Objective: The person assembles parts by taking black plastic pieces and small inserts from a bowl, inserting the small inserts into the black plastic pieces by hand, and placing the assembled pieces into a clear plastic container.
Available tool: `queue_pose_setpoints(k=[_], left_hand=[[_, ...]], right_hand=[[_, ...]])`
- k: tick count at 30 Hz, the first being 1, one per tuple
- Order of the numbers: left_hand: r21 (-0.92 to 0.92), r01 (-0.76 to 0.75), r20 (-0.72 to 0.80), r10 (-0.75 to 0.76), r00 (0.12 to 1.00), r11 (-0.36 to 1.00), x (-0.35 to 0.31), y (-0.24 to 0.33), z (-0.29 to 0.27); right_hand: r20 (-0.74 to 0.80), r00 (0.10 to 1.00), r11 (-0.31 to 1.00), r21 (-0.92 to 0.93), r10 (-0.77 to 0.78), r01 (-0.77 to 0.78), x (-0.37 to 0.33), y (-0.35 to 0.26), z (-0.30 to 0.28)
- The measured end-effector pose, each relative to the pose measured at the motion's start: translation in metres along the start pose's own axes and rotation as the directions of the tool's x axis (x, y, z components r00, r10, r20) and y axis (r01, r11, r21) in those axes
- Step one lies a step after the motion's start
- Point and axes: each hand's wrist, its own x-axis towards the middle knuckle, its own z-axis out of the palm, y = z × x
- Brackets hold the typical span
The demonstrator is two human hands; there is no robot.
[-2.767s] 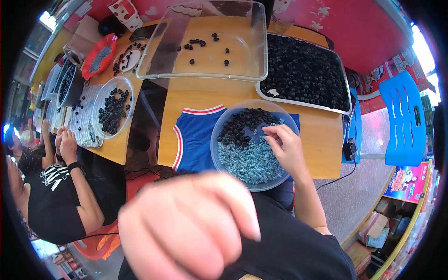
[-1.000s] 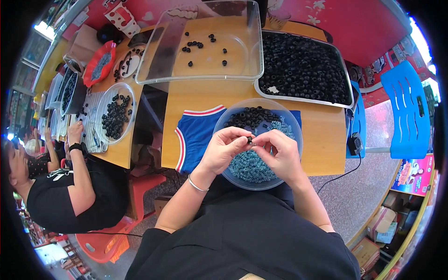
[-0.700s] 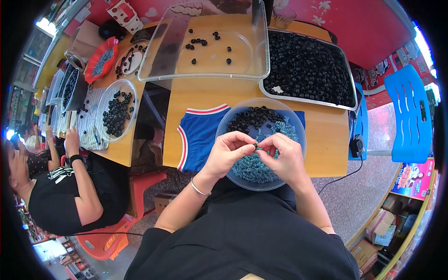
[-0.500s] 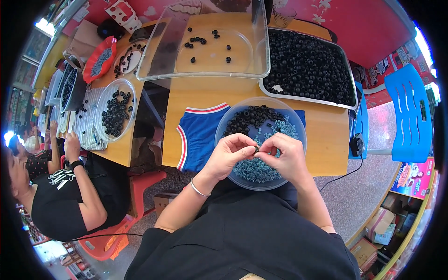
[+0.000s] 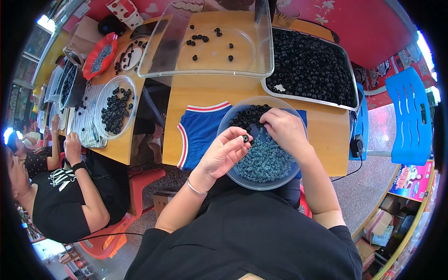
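My left hand (image 5: 223, 151), with a silver bangle on its wrist, pinches a small black ring-shaped piece (image 5: 245, 138) between thumb and forefinger; the hole in it shows. It hovers over the near left side of a round clear plastic bowl (image 5: 301, 170). My right hand (image 5: 285, 131) is over the bowl's far right side, fingers bent together down at the edge of a heap of black ring-shaped pieces (image 5: 243, 117). What its fingertips hold, if anything, is hidden. Small translucent blue-grey pieces (image 5: 263, 162) fill the bowl's near half.
Blue shorts (image 5: 200, 128) with red-white trim lie partly under the bowl. Behind stand a clear bin (image 5: 205, 73) with several black pieces and a tray (image 5: 312, 70) heaped with them. A person in black (image 5: 63, 200) sits left, near another bowl (image 5: 136, 109). Right is a blue chair (image 5: 408, 114).
My hands were together over the bowl at a small dark piece. Now the right hand has moved away to the black heap, and the left holds a ring-shaped piece alone.
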Motion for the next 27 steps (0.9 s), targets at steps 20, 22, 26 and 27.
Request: queue_pose_setpoints(k=[20,22,26,27], left_hand=[[0.065,-0.090,-0.004,0.090,0.996,0.994,-0.009,0.002,-0.006],[0.074,-0.106,0.003,0.106,0.994,0.992,-0.010,0.002,-0.005],[0.119,-0.112,0.007,0.112,0.994,0.986,-0.012,0.001,0.001],[0.122,-0.103,0.010,0.103,0.995,0.987,-0.013,0.001,0.002]], right_hand=[[0.142,0.989,0.998,-0.039,-0.052,0.058,0.001,-0.009,0.011],[0.130,0.991,0.998,-0.067,-0.008,0.017,0.000,-0.015,0.014],[0.065,0.998,0.991,-0.130,0.016,-0.007,0.000,-0.020,0.020],[0.065,0.998,0.991,-0.131,0.014,-0.005,0.000,-0.021,0.019]])
